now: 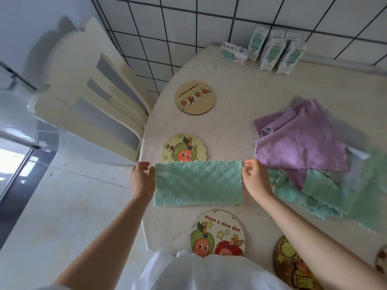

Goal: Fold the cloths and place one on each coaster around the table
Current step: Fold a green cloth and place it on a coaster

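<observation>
A green quilted cloth (198, 183), folded into a wide rectangle, hangs stretched between my hands above the table's left edge. My left hand (140, 178) pinches its upper left corner and my right hand (254, 177) pinches its upper right corner. Behind the cloth lies a round coaster with an apple figure (182, 148), its near rim hidden by the cloth. A plain tan coaster (195, 97) lies farther back. A "Have a nice day" coaster (217, 233) sits near my body, and a dark yellow coaster (293, 266) lies to its right.
A heap of purple cloths (301, 135), green cloths (326, 197) and a grey one covers the table's right side. Several milk cartons (272, 52) stand at the back by the tiled wall. A cream chair (94, 105) stands left of the round table (240, 86).
</observation>
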### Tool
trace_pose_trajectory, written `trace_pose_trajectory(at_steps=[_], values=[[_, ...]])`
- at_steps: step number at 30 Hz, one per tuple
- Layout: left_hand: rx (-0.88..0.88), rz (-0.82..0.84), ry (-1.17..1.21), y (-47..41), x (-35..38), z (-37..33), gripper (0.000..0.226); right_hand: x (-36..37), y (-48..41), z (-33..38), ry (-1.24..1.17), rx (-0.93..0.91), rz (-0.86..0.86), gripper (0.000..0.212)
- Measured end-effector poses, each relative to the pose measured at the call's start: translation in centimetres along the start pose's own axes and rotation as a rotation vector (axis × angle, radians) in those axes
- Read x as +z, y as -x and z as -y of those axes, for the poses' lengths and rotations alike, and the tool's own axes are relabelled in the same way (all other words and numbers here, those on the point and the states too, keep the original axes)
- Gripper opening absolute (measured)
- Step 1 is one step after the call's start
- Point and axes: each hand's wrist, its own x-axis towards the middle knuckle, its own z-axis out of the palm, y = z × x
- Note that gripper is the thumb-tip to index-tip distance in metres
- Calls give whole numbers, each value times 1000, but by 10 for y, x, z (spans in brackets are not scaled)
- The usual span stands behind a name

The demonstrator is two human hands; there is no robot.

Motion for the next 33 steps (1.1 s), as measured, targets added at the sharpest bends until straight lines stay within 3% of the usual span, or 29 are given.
trace_pose_trajectory(at_steps=[2,5,8,10,14,21,25,33], values=[[164,-29,-46,27,3,-2,22,-1,26,0,139,-252,-13,34],[475,160,-157,76,17,5,31,12,68,1,265,-543,140,51],[829,336,-423,106,35,28,50,32,96,-4,425,-707,246,70],[890,407,-551,114,42,40,62,42,104,-11,533,-728,285,81],[873,468,-694,111,41,57,71,41,106,-24,685,-718,302,88],[664,338,-632,106,8,103,77,10,106,-51,723,-657,322,95],[557,298,-622,109,-1,115,79,7,101,-42,743,-678,344,81],[544,254,-666,111,4,104,80,14,86,-9,800,-622,355,54]])
